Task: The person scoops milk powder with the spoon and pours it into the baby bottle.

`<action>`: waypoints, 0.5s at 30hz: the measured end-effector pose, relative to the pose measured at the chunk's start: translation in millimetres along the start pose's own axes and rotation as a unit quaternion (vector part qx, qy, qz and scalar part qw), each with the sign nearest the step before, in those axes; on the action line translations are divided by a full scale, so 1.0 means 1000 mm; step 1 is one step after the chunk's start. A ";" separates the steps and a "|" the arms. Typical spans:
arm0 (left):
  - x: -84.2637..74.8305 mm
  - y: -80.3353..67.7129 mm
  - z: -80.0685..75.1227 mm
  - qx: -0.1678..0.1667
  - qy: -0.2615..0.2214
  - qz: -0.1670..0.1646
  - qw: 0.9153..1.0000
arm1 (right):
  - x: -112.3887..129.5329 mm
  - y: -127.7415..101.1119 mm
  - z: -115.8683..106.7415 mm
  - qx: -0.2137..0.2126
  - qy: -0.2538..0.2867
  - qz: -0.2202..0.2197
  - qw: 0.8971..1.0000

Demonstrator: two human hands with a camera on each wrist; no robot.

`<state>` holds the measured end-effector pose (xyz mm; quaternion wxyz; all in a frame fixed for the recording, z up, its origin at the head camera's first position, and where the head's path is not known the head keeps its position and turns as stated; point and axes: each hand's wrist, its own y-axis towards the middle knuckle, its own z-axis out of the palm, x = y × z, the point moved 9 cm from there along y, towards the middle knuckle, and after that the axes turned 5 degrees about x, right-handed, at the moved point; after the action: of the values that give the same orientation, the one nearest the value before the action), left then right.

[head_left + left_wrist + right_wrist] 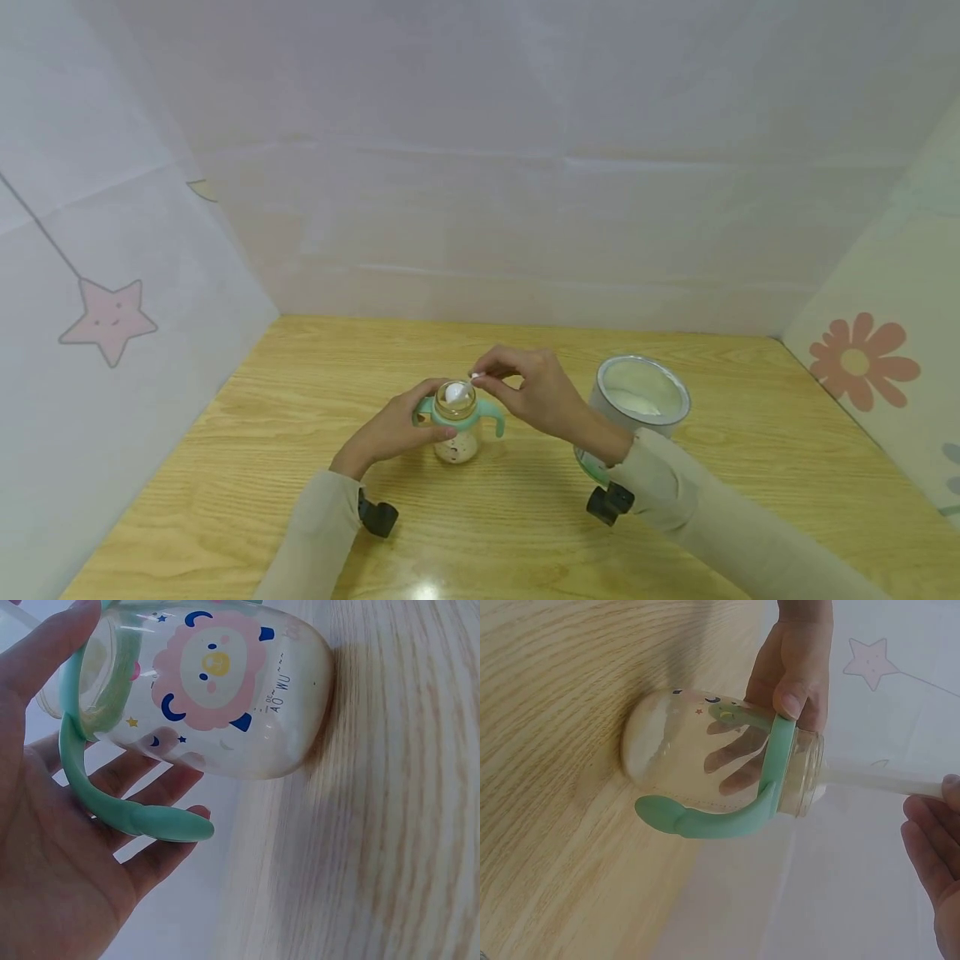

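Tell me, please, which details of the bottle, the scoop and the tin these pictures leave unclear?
- Scoop contents: head view, too small to tell; in the right wrist view its bowl sits inside the bottle mouth.
- Tin label: head view, covered by the right hand and sleeve.
- Left hand fingertips: head view, behind the bottle.
- Scoop handle end: right wrist view, behind the right fingers.

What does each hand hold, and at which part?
The left hand grips the baby bottle around its upper body. The right hand pinches the white scoop by its handle end.
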<state>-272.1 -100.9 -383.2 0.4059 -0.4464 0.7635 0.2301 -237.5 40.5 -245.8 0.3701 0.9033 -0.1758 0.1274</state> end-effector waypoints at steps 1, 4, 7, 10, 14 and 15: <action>0.000 0.000 0.000 0.000 0.001 -0.001 1.000 | 0.000 0.000 0.000 0.000 0.000 0.000 1.000; 0.000 -0.001 0.000 -0.001 0.004 -0.001 1.000 | 0.001 0.001 -0.002 0.000 0.006 -0.001 1.000; 0.000 -0.001 0.000 -0.001 0.004 -0.001 1.000 | 0.002 0.001 -0.003 0.001 0.010 -0.002 1.000; 0.000 0.000 0.000 -0.001 0.002 -0.001 1.000 | 0.002 0.001 -0.003 0.002 0.014 -0.004 1.000; 0.000 0.000 0.000 -0.002 0.002 -0.001 1.000 | 0.003 0.001 -0.003 0.003 0.017 -0.005 1.000; 0.000 0.000 0.000 -0.002 0.003 -0.001 1.000 | 0.003 0.000 -0.003 0.004 0.019 -0.006 1.000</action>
<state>-272.1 -101.0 -383.2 0.4031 -0.4488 0.7635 0.2305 -235.3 42.0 -242.1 0.3704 0.9032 -0.1632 0.1426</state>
